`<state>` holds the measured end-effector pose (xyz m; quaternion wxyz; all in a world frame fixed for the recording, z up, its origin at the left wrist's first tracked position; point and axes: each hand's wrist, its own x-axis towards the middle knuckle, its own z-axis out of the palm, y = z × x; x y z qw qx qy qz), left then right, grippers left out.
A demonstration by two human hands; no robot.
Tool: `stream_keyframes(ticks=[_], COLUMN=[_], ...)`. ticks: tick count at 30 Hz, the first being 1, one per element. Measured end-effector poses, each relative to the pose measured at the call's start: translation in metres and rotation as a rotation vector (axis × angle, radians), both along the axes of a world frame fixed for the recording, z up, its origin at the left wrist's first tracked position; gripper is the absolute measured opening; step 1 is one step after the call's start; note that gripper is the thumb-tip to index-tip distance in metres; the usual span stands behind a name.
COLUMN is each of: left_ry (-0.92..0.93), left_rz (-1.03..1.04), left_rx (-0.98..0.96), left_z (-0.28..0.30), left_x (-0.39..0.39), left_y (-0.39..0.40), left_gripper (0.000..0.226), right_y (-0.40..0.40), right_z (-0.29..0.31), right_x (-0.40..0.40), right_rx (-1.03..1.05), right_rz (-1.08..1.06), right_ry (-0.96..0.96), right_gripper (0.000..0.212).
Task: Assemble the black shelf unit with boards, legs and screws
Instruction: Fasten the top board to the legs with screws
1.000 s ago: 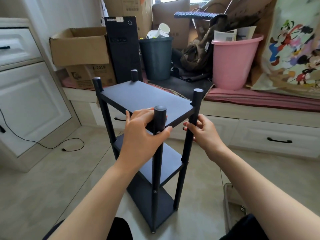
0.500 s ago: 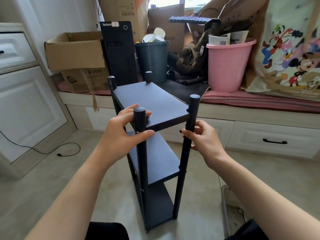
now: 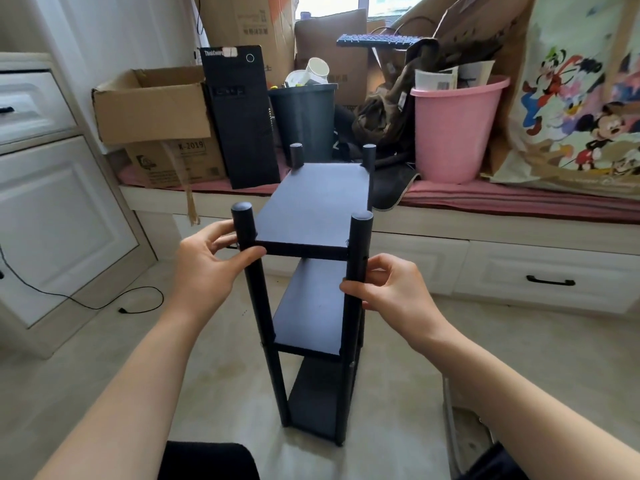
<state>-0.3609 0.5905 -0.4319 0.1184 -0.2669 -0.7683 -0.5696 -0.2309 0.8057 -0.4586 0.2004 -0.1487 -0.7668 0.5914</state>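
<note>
on the tiled floor (image 3: pixel 104 375) in front of the person stands the black shelf unit (image 3: pixel 313 292), upright, with three boards stacked between four legs. the left hand (image 3: pixel 207 268) has its grip closed around the near left leg (image 3: pixel 258 306) just under the top board (image 3: pixel 317 206), thumb in front and fingers curled behind. the right hand (image 3: pixel 394 289) pinches the near right leg (image 3: pixel 355 306) a little lower, fingers bent round it. a small pale dot on that leg near the top board may be a screw, though it is too small to tell. behind the unit, on the window seat (image 3: pixel 485 202), sit a pink bucket (image 3: pixel 453 133), a dark bin (image 3: pixel 304 116), a black computer tower (image 3: pixel 242 116) and a cardboard box (image 3: pixel 152 105).
</note>
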Motion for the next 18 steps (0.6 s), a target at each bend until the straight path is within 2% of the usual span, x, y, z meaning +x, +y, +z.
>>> stream_keyframes(ticks=[2,4,6,8,11,14,18], left_ry=[-0.033,-0.007,0.12,0.324,0.56,0.667,0.773], left_rz=[0.06,0.159,0.266,0.335,0.269,0.119,0.108], left_rx=[0.034,0.013,-0.041,-0.078,-0.145,-0.322,-0.505], left_z=[-0.002,-0.003,-0.004,-0.004,-0.006,-0.014,-0.018], left_x=[0.002,0.007,0.015,0.027,0.042,0.049,0.041], left_y=[0.003,0.007,0.011,0.016,0.031,0.052,0.071], left_gripper=[0.04,0.052,0.068,0.07,0.061,0.062,0.063], right_y=[-0.003,-0.004,-0.005,-0.004,-0.004,-0.005,-0.006], right_z=[0.0,0.0,0.0,0.0,0.0,0.001,0.0], right_x=[0.0,0.0,0.0,0.001,0.001,0.0,0.001], right_rx=[0.003,-0.01,-0.018,-0.022,-0.028,-0.023,0.019], right_rz=[-0.007,-0.011,-0.009,-0.009,-0.012,-0.015,-0.017], right_ry=[0.01,0.015,0.011,0.007,0.002,0.006,0.004], right_gripper=[0.022,0.021,0.021,0.021,0.02,0.021,0.021])
